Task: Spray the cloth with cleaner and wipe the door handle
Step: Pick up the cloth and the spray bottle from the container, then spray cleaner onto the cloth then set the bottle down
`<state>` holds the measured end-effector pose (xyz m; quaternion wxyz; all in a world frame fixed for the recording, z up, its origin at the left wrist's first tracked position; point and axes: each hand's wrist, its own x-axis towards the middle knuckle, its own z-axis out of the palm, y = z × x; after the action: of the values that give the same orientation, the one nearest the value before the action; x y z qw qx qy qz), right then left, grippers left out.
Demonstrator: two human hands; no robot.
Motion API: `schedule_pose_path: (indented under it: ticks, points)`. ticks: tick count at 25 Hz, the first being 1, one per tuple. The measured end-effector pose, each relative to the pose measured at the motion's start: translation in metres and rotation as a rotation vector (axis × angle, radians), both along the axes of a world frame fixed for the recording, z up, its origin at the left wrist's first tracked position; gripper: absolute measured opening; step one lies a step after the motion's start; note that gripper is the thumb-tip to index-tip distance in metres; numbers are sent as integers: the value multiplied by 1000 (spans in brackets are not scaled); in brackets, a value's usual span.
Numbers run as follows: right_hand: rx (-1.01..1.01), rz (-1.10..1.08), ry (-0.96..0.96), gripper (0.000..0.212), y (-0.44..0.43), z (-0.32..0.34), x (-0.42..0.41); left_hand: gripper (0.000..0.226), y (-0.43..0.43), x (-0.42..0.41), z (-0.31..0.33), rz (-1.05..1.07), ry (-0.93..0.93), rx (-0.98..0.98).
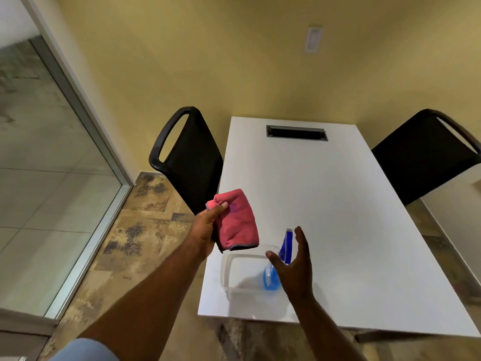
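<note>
- A smooth white table (325, 204) stands before us against a yellow wall (208, 61).
- Our left hand (205, 230) grips the folded pink cloth (238, 220), its long side running toward 11 o'clock.
- Our right hand (295, 267), fingers spread, hovers by the blue spray bottle (276, 269) standing in a clear plastic tub (234, 272), nozzle toward 12.

Pink-red cloth (238, 221): folded, grey-edged along lower hem, small purple mark near upper middle. Held off table, hung roughly vertical, pinched at upper left corner by left hand (205, 230), thumb on front face. Lower hem hung just above rim of clear tub.

Spray bottle (277, 264): blue liquid in clear body, darker blue trigger head, pale nozzle tip. Stood upright inside clear tub, at its right side. Partly hidden; contact with anything could not be told.
</note>
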<state>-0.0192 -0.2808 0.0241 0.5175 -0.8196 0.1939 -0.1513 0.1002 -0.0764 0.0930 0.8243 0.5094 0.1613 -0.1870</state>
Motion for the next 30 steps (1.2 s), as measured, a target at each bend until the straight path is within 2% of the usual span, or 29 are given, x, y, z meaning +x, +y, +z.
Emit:
schedule_pose_path:
  ticks: [4, 11, 13, 16, 18, 22, 25, 30]
  points:
    - [66, 26, 33, 102, 2, -30, -4, 18, 3, -4, -10, -11, 8, 24]
    - [234, -35, -22, 76, 7, -46, 12, 37, 14, -6, -21, -5, 0, 47]
    - [226, -41, -54, 60, 7, -44, 16, 35, 18, -5, -21, 6, -11, 53]
    - [172, -50, -95, 18, 11, -34, 22, 28, 21, -1, -16, 5, -32, 58]
    - [132, -40, -134, 3, 13, -22, 27, 25, 21, 2, -8, 1, -49, 60]
    - [-29, -23, -263, 21, 24, 31, 37, 30, 22, 9, 19, -15, -92, 104]
    - [-114, -8, -416, 20, 31, 90, 47, 40, 24, 20, 47, -17, -163, 116]
    - [-214, 109, -567, 29, 46, 198, 52, 42, 32, 44, 128, -33, -353, 144]
